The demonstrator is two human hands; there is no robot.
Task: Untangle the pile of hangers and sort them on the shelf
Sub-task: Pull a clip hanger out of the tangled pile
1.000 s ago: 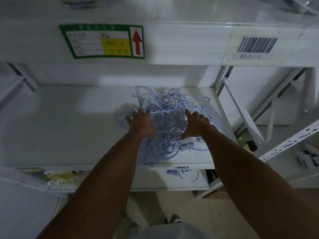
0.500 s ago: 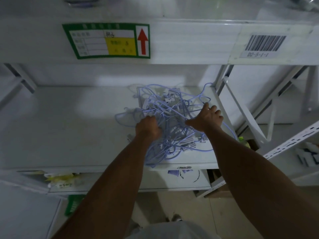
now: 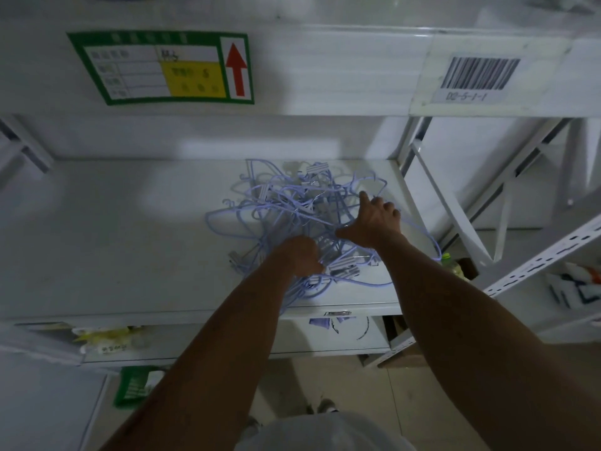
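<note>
On the right half of the white shelf (image 3: pixel 113 249), close to its front edge, the pile of hangers (image 3: pixel 286 216) was seen lying as one knot of thin lilac wire frames and grey clips. A few loops hung over the front lip, and one long loop was swung out past the right end, above a bottle (image 3: pixel 453 268) standing lower down. The left hand (image 3: pixel 300 255) was sunk into the near side of the knot, its fingers curled into a fist that appeared to be closed round a few wires. This was judged an anchoring hold, meant to stop the mass from sliding while its far side was worked. The right hand (image 3: pixel 374 222) was laid over the right side of the heap, thumb stretched out to the left, forefinger pointing away along a wire, the other fingers bent. Whether any wire was actually pinched beneath it could not be told. No hanger had yet been freed, and the stretch of shelf to the left was taken as the likely room for sorted ones. A green label (image 3: pixel 159 68) and a barcode sticker (image 3: pixel 481 74) were fixed to the beam above.
</note>
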